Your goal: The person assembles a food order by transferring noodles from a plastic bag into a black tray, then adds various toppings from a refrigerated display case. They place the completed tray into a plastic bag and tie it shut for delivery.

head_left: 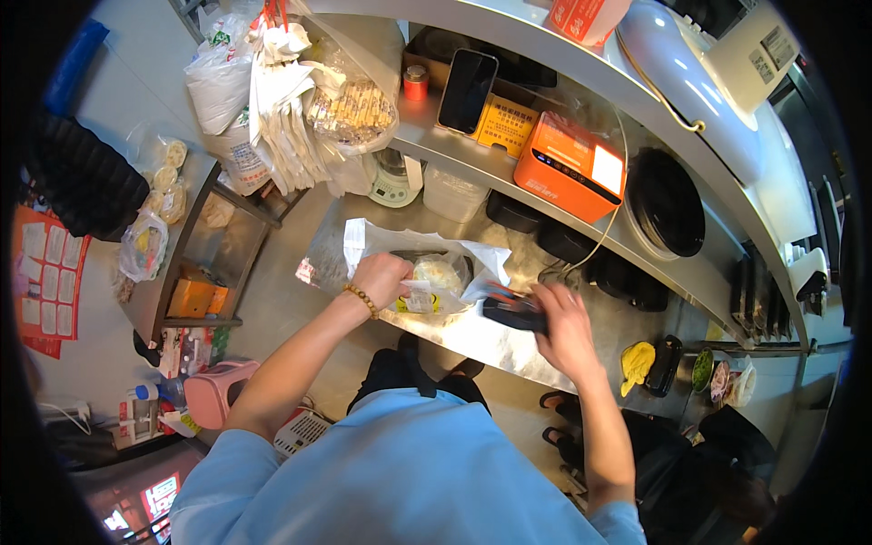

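Observation:
On the steel counter (363, 213) in front of me, a white paper bag (360, 238) lies with its mouth spread wide. Inside it shows a round tub (440, 271) with pale contents, dark at its rim. My left hand (381, 278), a beaded bracelet at its wrist, has its fingers closed on the bag's near left edge. To the right of the bag, my right hand (568, 329) holds a small black object (513, 313); blur hides its exact kind. A thin printed slip seems to be beside that object.
Above the counter, a shelf carries a phone (467, 91), an orange label printer (572, 168) and black bowls (668, 204). Black containers (563, 243) stand beneath it. Plastic bags (291, 109) hang at the left. A yellow cloth (638, 365) lies to the right, near another person (708, 454).

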`<state>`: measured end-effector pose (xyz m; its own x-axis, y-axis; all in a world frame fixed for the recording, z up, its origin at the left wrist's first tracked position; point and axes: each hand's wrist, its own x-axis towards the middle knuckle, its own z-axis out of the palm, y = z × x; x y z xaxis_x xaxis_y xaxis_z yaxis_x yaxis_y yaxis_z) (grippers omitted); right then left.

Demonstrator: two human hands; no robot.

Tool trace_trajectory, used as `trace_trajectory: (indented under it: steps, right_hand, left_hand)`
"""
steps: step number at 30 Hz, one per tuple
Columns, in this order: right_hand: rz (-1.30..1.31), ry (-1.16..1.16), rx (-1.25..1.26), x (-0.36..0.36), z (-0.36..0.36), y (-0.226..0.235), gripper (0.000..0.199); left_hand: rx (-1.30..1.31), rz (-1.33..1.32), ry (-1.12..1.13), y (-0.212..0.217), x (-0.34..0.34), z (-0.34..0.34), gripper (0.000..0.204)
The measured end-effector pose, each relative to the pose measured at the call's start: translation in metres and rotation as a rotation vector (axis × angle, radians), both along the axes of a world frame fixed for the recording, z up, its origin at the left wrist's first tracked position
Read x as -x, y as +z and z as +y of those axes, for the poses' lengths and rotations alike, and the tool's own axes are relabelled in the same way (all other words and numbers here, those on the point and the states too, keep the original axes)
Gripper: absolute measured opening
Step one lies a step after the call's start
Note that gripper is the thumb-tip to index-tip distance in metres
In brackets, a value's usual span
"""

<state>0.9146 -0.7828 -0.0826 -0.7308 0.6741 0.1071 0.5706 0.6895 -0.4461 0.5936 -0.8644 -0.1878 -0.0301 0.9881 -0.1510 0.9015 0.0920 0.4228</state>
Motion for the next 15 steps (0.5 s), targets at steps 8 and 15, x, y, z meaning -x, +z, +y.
trace_trajectory:
  steps: [8, 15]
  right_hand:
    - [-0.616, 0.517, -0.727, 0.124, 0.048, -0.005, 0.029]
    - [-0.723, 0.695, -0.71, 0.163, 0.041, -0.027, 0.026]
  left_hand:
    - [0.039, 0.067, -0.1, 0.008, -0.002, 0.018, 0.03]
    - [0.009, 0.096, -0.101, 0.004, 0.004, 0.016, 0.027]
